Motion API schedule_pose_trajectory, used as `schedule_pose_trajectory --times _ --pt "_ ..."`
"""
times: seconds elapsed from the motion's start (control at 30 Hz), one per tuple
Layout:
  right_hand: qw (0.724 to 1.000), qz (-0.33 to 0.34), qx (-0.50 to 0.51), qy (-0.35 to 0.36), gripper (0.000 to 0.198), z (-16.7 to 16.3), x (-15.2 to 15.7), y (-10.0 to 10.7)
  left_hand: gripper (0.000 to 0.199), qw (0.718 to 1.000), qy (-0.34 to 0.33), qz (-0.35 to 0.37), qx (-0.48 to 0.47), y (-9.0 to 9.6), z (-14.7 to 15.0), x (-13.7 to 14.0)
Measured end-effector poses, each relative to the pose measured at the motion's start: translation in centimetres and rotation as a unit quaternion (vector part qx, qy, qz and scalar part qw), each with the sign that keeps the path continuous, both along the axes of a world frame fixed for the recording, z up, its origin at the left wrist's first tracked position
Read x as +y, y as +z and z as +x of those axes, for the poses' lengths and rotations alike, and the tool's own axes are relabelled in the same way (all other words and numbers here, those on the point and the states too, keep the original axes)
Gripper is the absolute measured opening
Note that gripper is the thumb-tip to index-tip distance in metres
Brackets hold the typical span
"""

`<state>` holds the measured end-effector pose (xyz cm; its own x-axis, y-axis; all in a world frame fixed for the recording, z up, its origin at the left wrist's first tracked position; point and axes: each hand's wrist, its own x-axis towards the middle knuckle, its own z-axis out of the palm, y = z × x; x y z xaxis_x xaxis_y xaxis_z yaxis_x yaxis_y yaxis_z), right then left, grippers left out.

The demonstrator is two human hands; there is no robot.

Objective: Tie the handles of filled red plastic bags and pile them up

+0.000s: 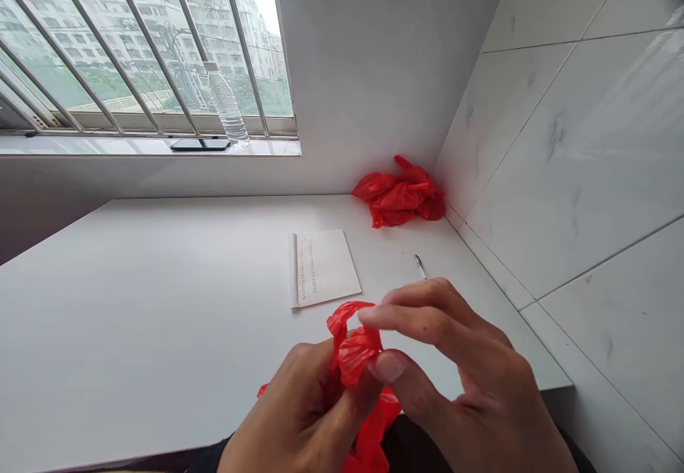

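Observation:
A red plastic bag [359, 355] is bunched and twisted between my hands near the table's front edge, one part standing up as a loop. My left hand [304, 405] is closed around the gathered bag, with its lower part hanging below. From the right, my right hand [454, 366] meets the same bag: the index fingertip touches the loop and the thumb presses at the bunched part. Its other fingers are bent and lie off the bag. Where the thumbs meet, the exact grip is partly hidden.
On the white table [160, 302] lie a notepad [328, 266] with writing, a pen [420, 265] partly behind my right hand, and a heap of red bags [400, 195] by the tiled wall [577, 159]. The windowsill holds a bottle [227, 106] and a phone [200, 144].

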<state>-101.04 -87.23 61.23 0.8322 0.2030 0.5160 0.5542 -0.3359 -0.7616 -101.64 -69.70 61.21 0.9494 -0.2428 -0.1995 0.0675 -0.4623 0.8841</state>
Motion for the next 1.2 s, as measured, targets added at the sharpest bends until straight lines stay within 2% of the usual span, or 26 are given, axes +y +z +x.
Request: schedule_pose_trajectory --times 0.13,0.2,0.27,0.33,0.47,0.6,0.67,0.7,0.77,0.83,0.93,1.0,1.1,1.2 --pt "0.999 -0.023 0.013 0.029 0.027 0.9 -0.1 -0.3 0.041 0.999 -0.033 -0.020 0.033 0.8 0.4 -0.8" --pt "0.996 -0.012 0.053 0.065 0.029 1.6 -0.3 -0.5 0.044 0.998 0.013 -0.014 0.053 0.9 0.2 -0.8" --pt "0.989 0.022 0.112 0.093 0.025 2.4 -0.5 -0.7 0.045 0.994 0.071 -0.040 0.079 0.7 0.0 -0.2" --pt "0.981 0.058 0.157 0.094 0.016 2.8 -0.7 -0.8 0.047 0.986 0.078 -0.103 0.108 0.4 0.2 0.6" --pt "0.972 0.105 0.197 0.072 0.010 2.7 -0.8 -0.9 0.042 0.957 0.030 -0.238 0.161 -0.5 1.4 2.0" --pt "0.968 0.120 0.206 0.072 0.008 2.1 -0.4 -1.2 0.039 0.891 -0.025 -0.402 0.209 -1.3 2.6 2.5" --pt "0.971 0.121 0.193 0.070 0.015 1.9 -0.1 -1.6 0.033 0.866 -0.029 -0.451 0.212 -1.7 2.8 2.4" --pt "0.973 0.117 0.185 0.069 0.021 1.8 0.0 -1.8 0.028 0.869 -0.022 -0.452 0.199 -1.7 2.8 2.3" --pt "0.976 0.102 0.178 0.068 0.030 1.8 0.4 -2.1 0.026 0.902 -0.022 -0.406 0.147 -1.7 2.7 2.0" --pt "0.977 0.092 0.176 0.072 0.028 1.9 0.7 -2.4 0.023 0.925 -0.022 -0.360 0.123 -1.4 2.6 1.7" --pt "0.979 0.103 0.165 0.067 0.013 1.8 0.9 -2.5 0.023 0.915 0.068 -0.356 0.176 -0.9 2.6 1.3" --pt "0.981 0.103 0.157 0.057 0.013 1.5 0.9 -2.6 0.024 0.902 0.115 -0.367 0.195 -0.9 2.8 1.3" --pt "0.983 0.067 0.162 0.049 0.017 1.1 0.7 -3.0 0.020 0.925 0.045 -0.345 0.153 -1.1 3.0 1.7" --pt "0.983 0.082 0.153 0.053 0.011 1.2 0.6 -3.5 0.019 0.955 -0.021 -0.273 0.114 -1.3 3.0 2.0"
